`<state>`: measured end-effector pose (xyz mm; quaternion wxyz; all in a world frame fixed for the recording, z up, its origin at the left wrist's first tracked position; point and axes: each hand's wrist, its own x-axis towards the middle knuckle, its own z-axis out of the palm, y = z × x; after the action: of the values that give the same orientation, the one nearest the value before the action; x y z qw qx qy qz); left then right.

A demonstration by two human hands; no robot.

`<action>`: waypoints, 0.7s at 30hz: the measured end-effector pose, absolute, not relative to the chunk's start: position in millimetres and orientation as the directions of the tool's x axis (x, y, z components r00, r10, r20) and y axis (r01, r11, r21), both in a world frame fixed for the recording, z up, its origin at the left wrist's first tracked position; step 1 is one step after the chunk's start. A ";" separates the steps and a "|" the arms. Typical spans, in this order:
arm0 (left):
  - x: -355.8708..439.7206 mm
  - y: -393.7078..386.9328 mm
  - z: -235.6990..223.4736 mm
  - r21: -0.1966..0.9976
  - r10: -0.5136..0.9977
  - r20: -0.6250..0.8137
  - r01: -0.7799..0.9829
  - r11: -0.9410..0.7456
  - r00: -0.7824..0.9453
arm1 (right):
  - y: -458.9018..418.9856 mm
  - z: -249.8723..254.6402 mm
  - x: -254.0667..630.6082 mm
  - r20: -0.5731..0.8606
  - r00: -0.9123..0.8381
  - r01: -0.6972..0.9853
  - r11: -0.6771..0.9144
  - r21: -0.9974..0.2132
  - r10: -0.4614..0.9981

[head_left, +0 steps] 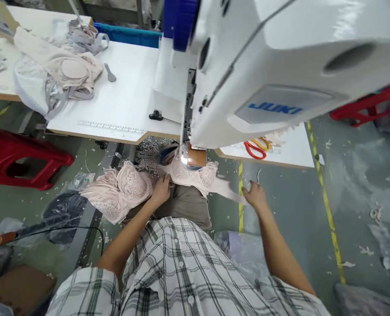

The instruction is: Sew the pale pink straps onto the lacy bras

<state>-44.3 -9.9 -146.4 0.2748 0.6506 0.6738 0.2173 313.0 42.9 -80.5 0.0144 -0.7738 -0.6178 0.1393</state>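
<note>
A pale pink lace bra [210,177] lies across my lap, under the sewing machine's head [247,79], with part of it hidden by the machine's lower end. My left hand [162,189] is closed on its left edge. To the right, the bra's side band stretches out, blurred, to beside my right hand [257,196]. The fingers of that hand are curled together. A thin pale strip [258,175] shows just above its knuckles; whether the fingers grip the strip or the band is unclear. Several more lace bras [122,191] lie stacked left of my left hand.
On the white table [129,96] lie a heap of beige bras [66,70] and a grey teardrop-shaped piece [110,73]. Scissors with red and yellow handles [257,147] rest right of the machine. Red stools [20,158] flank the workplace. Scraps litter the floor.
</note>
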 end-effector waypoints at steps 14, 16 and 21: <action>-218.4 -138.8 -35.4 0.146 0.679 -0.296 0.670 0.727 -0.672 | 25.1 -62.5 89.3 -0.227 -0.706 0.424 0.144 -0.894 0.671; -191.5 -140.6 -24.0 0.183 0.751 -0.264 0.733 0.655 -0.605 | 18.6 -54.3 66.5 -0.098 -0.781 0.348 0.300 -0.888 0.617; -130.7 -100.8 21.8 0.673 0.959 -0.185 0.683 0.284 -0.216 | 29.8 -12.0 63.0 0.071 -0.969 0.101 0.638 -0.763 0.238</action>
<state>-130.7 -100.8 21.8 0.2965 0.5516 0.7442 0.2323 63.0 29.8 -12.0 0.0824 -0.0938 -0.9012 0.4150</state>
